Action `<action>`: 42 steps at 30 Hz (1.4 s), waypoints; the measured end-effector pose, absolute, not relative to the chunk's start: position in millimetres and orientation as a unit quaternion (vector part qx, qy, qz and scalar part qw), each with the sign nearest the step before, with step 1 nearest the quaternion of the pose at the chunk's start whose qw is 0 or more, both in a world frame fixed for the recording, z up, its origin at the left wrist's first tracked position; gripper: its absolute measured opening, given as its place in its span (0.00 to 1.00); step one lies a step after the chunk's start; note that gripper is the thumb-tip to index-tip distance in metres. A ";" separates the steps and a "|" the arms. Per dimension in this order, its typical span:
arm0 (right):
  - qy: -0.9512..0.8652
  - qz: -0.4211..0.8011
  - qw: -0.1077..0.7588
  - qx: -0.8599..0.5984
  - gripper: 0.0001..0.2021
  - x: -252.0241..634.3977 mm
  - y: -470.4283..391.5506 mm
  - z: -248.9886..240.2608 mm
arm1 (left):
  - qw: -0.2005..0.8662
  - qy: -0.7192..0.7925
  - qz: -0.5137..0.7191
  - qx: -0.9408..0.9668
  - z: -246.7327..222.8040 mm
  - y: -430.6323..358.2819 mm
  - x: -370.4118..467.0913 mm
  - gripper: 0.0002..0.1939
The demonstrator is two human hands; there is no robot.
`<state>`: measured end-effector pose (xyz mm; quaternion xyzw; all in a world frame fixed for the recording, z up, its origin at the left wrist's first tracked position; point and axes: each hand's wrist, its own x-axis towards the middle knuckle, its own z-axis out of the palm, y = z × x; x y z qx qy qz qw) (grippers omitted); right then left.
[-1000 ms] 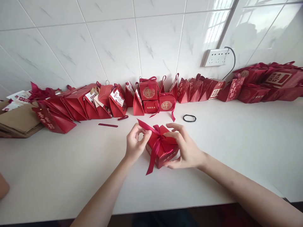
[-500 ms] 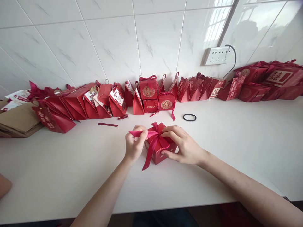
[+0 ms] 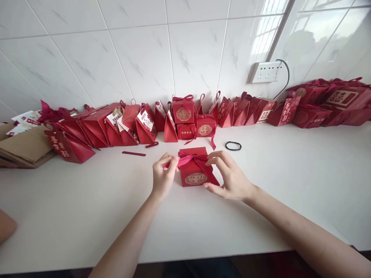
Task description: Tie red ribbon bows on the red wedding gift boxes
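A small red gift box (image 3: 194,170) with a gold round emblem stands on the white table in front of me. A crimson ribbon (image 3: 187,160) crosses its top and is tied there. Pinched between thumb and fingers, one ribbon end is in my left hand (image 3: 164,172), just left of the box. My right hand (image 3: 232,175) curls around the box's right side, fingertips at the ribbon knot and thumb by the lower front corner. A ribbon tail hangs near that thumb, partly covered by the hand.
Red gift boxes (image 3: 184,112) and triangular bags (image 3: 145,125) line the tiled wall. A black elastic band (image 3: 233,146) and a dark red strip (image 3: 133,153) lie on the table (image 3: 87,208). Brown folded card (image 3: 29,148) is at left. A socket (image 3: 266,72) is on the wall.
The box has turned so its emblem side faces me, and its corner no longer points forward. The left hand still pinches the ribbon end; the right hand stays at the box's right side.
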<state>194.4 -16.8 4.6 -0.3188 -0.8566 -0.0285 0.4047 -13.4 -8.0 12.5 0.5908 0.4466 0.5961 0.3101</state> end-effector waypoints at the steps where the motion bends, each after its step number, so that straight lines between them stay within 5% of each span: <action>1: -0.852 -0.013 0.403 -0.335 0.16 193.2 -17.2 4.0 | 0.332 0.437 0.599 0.584 12.4 -7.7 -12.8 0.18; 5: -0.808 0.074 0.403 -0.423 0.12 195.1 -13.6 4.2 | 0.421 0.424 0.601 0.531 10.1 -3.9 -10.7 0.18; 11: -0.727 0.292 0.317 -0.535 0.25 201.7 -7.9 12.4 | 0.466 0.453 0.601 0.465 9.0 2.3 -13.0 0.17; 15: -0.692 0.443 0.265 -0.505 0.31 202.4 -10.0 19.4 | 0.483 0.463 0.598 0.440 7.5 3.7 -13.9 0.17; 19: -0.665 0.574 0.227 -0.421 0.27 205.9 -11.3 25.7 | 0.491 0.460 0.604 0.426 6.9 5.2 -14.1 0.18; 32: -0.392 0.755 0.454 -0.266 0.24 224.6 9.5 21.9 | 0.407 0.460 0.673 0.413 -3.6 14.4 -20.7 0.09; 42: -0.320 0.698 0.630 -0.118 0.24 257.0 23.1 23.1 | 0.388 0.431 0.784 0.221 16.7 20.2 -37.8 0.09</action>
